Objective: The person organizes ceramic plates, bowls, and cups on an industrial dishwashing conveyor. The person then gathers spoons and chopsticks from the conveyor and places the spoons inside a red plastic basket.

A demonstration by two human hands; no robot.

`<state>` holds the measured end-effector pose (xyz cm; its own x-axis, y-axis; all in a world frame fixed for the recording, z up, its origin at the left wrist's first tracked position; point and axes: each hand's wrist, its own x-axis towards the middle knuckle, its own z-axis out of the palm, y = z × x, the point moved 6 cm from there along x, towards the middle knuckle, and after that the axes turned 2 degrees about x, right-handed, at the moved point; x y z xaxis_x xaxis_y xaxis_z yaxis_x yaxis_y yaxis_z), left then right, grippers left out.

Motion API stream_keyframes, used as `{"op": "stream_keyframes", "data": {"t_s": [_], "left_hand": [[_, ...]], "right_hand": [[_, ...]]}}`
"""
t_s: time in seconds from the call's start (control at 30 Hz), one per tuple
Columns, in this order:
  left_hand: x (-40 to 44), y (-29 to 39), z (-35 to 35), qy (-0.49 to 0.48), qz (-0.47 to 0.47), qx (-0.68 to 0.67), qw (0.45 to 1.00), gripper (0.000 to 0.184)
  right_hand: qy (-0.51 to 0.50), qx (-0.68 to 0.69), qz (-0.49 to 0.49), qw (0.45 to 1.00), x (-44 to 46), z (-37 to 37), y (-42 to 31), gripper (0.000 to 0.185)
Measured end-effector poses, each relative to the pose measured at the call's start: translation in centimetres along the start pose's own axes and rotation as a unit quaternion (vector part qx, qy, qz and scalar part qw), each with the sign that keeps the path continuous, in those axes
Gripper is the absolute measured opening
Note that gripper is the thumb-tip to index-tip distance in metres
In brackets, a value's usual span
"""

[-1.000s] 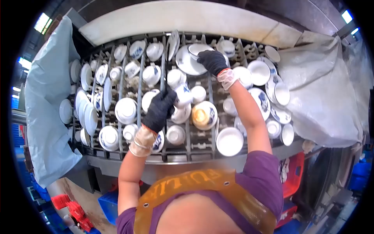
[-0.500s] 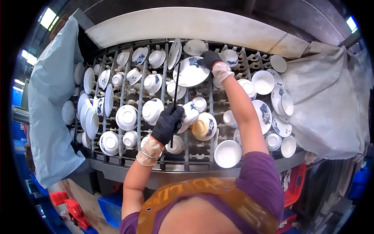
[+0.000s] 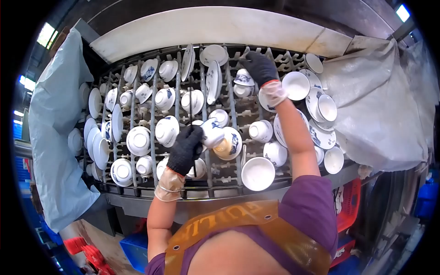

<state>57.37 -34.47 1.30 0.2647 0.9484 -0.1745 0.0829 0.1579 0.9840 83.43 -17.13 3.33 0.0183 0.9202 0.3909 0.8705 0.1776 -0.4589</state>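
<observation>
Blue-patterned bowl [image 3: 213,133] in the head view's just left of the yellow-patched bowl [image 3: 235,143], left hand [image 3: 186,146] curled snugly round it plus a black rod [image 3: 191,103]. Right hand [image 3: 260,68]'s well beyond that yellow-patched bowl, fingers bent; can't tell if it's gripping anything.

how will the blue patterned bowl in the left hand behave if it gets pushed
The bowl looks like glazed ceramic, so probably stiff and apt to chip. Its shiny surface could slip in the gloved left hand. Its rounded wall suggests it may roll.
</observation>
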Motion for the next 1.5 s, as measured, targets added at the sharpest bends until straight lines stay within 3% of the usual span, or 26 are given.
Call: {"op": "stream_keyframes", "data": {"t_s": [0.03, 0.1, 0.17, 0.2, 0.3, 0.37, 0.4, 0.43, 0.5, 0.53, 0.57, 0.63, 0.7, 0.73, 0.77, 0.87, 0.9, 0.97, 1.03, 1.07, 1.1, 1.17, 1.27, 1.3, 1.4, 1.5], "left_hand": [[-0.1, -0.1, -0.4, 0.007, 0.004, -0.009, 1.000, 0.022], [0.0, -0.6, -0.7, 0.017, -0.045, -0.049, 0.998, 0.024], [1.5, 0.0, -0.2, 0.021, 0.033, 0.014, 0.999, 0.025], [2.0, 1.6, 0.8, 0.003, 0.065, 0.062, 0.996, 0.027], [5.4, 2.0, 4.4, -0.103, -0.072, 0.033, 0.992, 0.029], [9.3, 0.3, 7.0, -0.238, 0.091, 0.184, 0.949, 0.030], [11.1, -1.4, 8.5, -0.279, 0.037, 0.183, 0.942, 0.030], [11.0, 0.2, 9.5, -0.253, -0.092, 0.225, 0.936, 0.030], [15.9, -4.2, 9.9, -0.097, 0.077, 0.254, 0.959, 0.029], [15.6, -1.7, 9.8, 0.016, 0.195, 0.336, 0.921, 0.032], [15.8, 0.0, 10.2, 0.063, 0.234, 0.418, 0.876, 0.039], [15.2, 3.5, 11.2, 0.070, 0.244, 0.439, 0.862, 0.052], [17.2, 2.6, 12.1, 0.038, 0.203, 0.503, 0.839, 0.056], [18.0, 2.2, 12.6, 0.043, 0.213, 0.531, 0.819, 0.057], [18.7, 2.5, 13.1, 0.049, 0.226, 0.559, 0.796, 0.058], [20.4, 2.1, 13.8, -0.010, 0.239, 0.559, 0.794, 0.050], [20.7, 2.2, 14.0, -0.009, 0.271, 0.561, 0.782, 0.049], [20.9, 2.5, 14.3, -0.034, 0.223, 0.598, 0.769, 0.049], [21.0, 2.5, 14.5, -0.037, 0.218, 0.620, 0.753, 0.052], [21.0, 2.4, 14.6, -0.040, 0.214, 0.638, 0.739, 0.054], [20.9, 2.2, 14.6, -0.039, 0.213, 0.639, 0.738, 0.054], [20.4, 2.1, 14.9, -0.044, 0.236, 0.648, 0.723, 0.063], [20.0, 2.4, 14.9, -0.070, 0.246, 0.687, 0.681, 0.068], [20.0, 3.0, 14.9, -0.067, 0.249, 0.689, 0.678, 0.068], [20.0, 2.5, 14.5, -0.130, 0.150, 0.707, 0.679, 0.066], [19.6, 3.1, 14.4, -0.115, 0.179, 0.708, 0.673, 0.065]], "right_hand": [[-0.013, 0.002, 0.021, 1.000, -1.2, -1.8, 1.8, 0.038], [-0.233, -0.007, 0.074, 0.970, -3.3, -1.7, 6.0, 0.046], [-0.300, 0.013, -0.090, 0.950, -6.2, -0.9, 7.0, 0.051], [-0.273, -0.008, -0.095, 0.957, -7.1, -0.4, 8.1, 0.060], [-0.305, -0.012, -0.061, 0.950, -7.8, -1.7, 7.5, 0.075], [-0.289, 0.011, 0.000, 0.957, -6.7, -0.4, 10.4, 0.070], [-0.308, 0.024, -0.010, 0.951, -6.5, -0.3, 10.9, 0.068], [-0.326, 0.038, -0.020, 0.944, -6.2, -0.5, 10.8, 0.066], [-0.295, -0.003, -0.042, 0.955, -5.7, -1.9, 10.2, 0.054], [-0.187, -0.020, -0.040, 0.981, -5.0, -4.0, 9.3, 0.046], [-0.110, -0.022, 0.000, 0.994, -4.5, -6.4, 9.1, 0.040], [0.112, -0.192, -0.065, 0.973, -4.8, -8.9, 11.6, 0.032], [-0.205, -0.203, 0.136, 0.948, -4.3, -6.7, 18.6, 0.039], [-0.237, -0.251, 0.103, 0.933, -3.5, -4.4, 22.1, 0.031], [-0.236, -0.251, 0.106, 0.933, -3.6, -5.1, 20.9, 0.031], [0.027, -0.203, 0.095, 0.974, -3.4, -9.9, 14.2, 0.018], [0.142, -0.178, -0.013, 0.974, -3.8, -10.0, 13.4, 0.022], [0.137, -0.170, -0.080, 0.973, -4.2, -8.0, 12.9, 0.029], [-0.188, -0.051, -0.012, 0.981, -5.1, -2.1, 13.9, 0.041], [-0.179, 0.056, -0.053, 0.981, -6.6, -0.4, 14.3, 0.052], [-0.242, 0.025, -0.055, 0.968, -7.1, -1.3, 11.8, 0.052], [-0.283, 0.136, 0.006, 0.949, -7.6, -1.3, 12.3, 0.056], [-0.326, 0.207, 0.016, 0.923, -8.1, -2.9, 10.3, 0.062], [-0.287, 0.176, 0.022, 0.941, -8.4, -4.9, 8.9, 0.051], [-0.256, 0.176, 0.061, 0.949, -9.1, -5.0, 9.1, 0.058], [-0.238, 0.149, 0.079, 0.956, -9.6, -4.1, 9.7, 0.064]]}}
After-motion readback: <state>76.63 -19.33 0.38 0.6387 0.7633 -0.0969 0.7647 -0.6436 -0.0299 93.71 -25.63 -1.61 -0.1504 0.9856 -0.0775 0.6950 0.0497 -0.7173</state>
